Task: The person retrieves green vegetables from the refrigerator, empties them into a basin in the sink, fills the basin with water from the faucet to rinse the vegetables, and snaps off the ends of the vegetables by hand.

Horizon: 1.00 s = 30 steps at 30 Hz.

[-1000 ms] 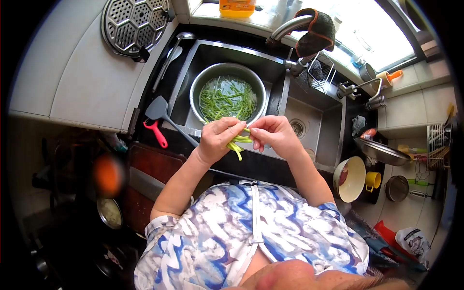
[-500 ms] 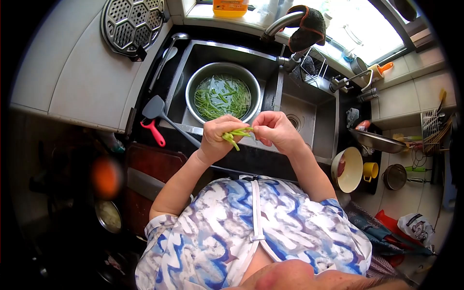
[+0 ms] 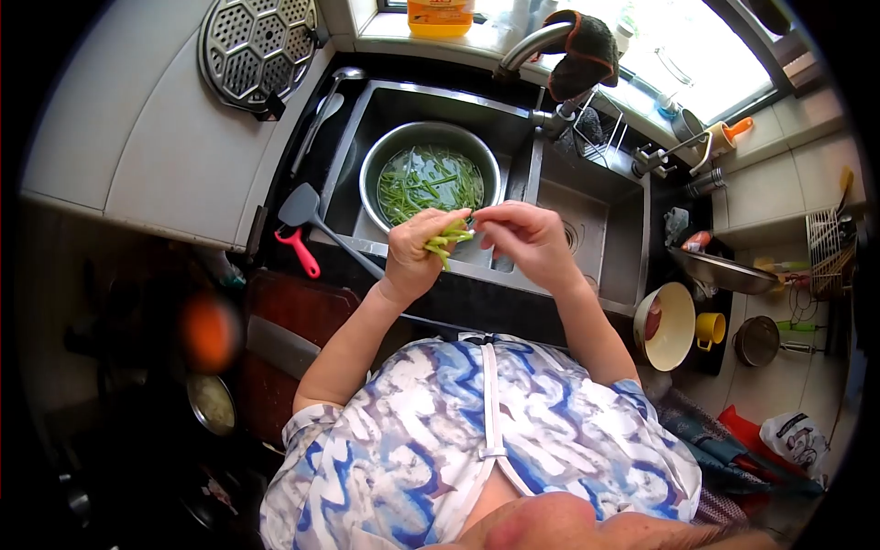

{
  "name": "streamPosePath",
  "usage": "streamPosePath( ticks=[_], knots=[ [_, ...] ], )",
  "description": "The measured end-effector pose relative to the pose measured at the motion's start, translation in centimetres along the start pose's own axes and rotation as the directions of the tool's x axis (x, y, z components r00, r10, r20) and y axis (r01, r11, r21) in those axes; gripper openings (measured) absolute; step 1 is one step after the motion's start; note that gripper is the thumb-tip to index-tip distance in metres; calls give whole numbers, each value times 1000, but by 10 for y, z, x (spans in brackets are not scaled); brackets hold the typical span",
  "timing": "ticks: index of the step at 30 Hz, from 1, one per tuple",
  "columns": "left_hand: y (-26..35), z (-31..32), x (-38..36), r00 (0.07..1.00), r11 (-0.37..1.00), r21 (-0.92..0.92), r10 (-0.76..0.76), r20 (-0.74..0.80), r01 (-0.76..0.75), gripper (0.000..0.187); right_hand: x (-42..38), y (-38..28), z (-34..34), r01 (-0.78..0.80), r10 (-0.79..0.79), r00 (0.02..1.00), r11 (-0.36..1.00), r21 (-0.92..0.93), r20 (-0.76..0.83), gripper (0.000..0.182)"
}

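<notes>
My left hand (image 3: 417, 252) is closed round a small bunch of green vegetable stalks (image 3: 448, 240), their cut-looking ends sticking out towards my right hand (image 3: 530, 240). The thumb and forefinger of that right hand are pinched together by the upper ends of the bunch. Whatever lies between its fingertips is too small to make out. Just beyond both hands, a round metal basin (image 3: 367, 188) stands in the left sink bowl. Water and many thin green stalks (image 3: 426, 183) fill it.
The right sink bowl (image 3: 587, 206) lies beside the basin, under a tap (image 3: 536, 46) draped with a dark cloth. A grey spatula (image 3: 298, 206) and a pink-handled tool (image 3: 301, 252) rest left. On the right stand a cream bowl (image 3: 674, 335) and a yellow cup (image 3: 710, 328).
My right hand has shifted slightly up and left, its fingers straighter at the stalk ends. My left hand still grips the bunch. The whole view has moved slightly.
</notes>
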State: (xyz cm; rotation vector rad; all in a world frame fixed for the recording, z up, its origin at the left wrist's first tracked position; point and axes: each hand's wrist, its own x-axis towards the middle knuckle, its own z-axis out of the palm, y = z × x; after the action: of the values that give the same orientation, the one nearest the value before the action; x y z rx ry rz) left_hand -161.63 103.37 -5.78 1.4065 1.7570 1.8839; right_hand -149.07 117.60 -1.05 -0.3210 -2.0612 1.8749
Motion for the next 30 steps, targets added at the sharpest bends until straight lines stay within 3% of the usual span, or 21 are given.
streamPosePath(
  ticks=[2, 4, 7, 10, 14, 16, 18, 21, 23, 24, 25, 26, 28, 30],
  knots=[
    [6, -2, 0, 997, 986, 152, 59, 56, -67, 40, -2, -7, 6, 24, -24, 1000, 1000, -19, 2, 13],
    [10, -4, 2, 992, 966, 230, 102, 74, -117, 41, -2, -6, 4, 99, -90, 995, 973, -211, 52, 11],
    [16, -8, 1, 962, 818, 508, 199, 186, -268, 39, -5, -2, 4, 108, -96, 994, 961, -255, 59, 10],
    [20, -10, 2, 943, 740, 590, 195, 271, -322, 36, -6, -5, -1, 174, -145, 984, 893, -416, 100, 10],
    [30, -14, 9, 902, 755, 552, 120, 416, -354, 33, -10, -15, -5, 166, -127, 985, 889, -428, 119, 8],
    [29, -13, 10, 878, 751, 529, 137, 459, -394, 32, -13, -15, -8, 106, -27, 985, 876, -470, 172, 8],
    [31, -12, 11, 831, 737, 515, 114, 545, -439, 30, -12, -14, -7, 148, -68, 983, 845, -514, 172, 7],
    [27, -8, 10, 829, 757, 475, 154, 537, -448, 28, -12, -6, -8, 130, -82, 990, 833, -538, 113, 5],
    [25, -3, 10, 838, 780, 445, 178, 516, -439, 28, -13, 2, -13, -37, 60, 992, 978, -204, 108, 6],
    [23, 0, 9, 861, 782, 419, 280, 425, -461, 28, -13, 0, -13, -40, 62, 992, 979, -201, 106, 6],
    [22, 4, 7, 869, 781, 395, 373, 326, -484, 29, -14, -3, -13, -204, 195, 974, 976, 75, 112, 6],
    [21, 8, 6, 869, 782, 396, 369, 329, -482, 29, -14, -4, -12, -351, 315, 936, 872, 341, 157, 6],
    [22, 11, 6, 897, 814, 377, 401, 186, -441, 30, -12, 2, -11, -324, 307, 946, 871, 368, 105, 5],
    [12, 16, 5, 913, 871, 294, 409, 10, -393, 17, -13, 11, -14, -294, 316, 949, 896, 332, -11, 5]
  ],
)
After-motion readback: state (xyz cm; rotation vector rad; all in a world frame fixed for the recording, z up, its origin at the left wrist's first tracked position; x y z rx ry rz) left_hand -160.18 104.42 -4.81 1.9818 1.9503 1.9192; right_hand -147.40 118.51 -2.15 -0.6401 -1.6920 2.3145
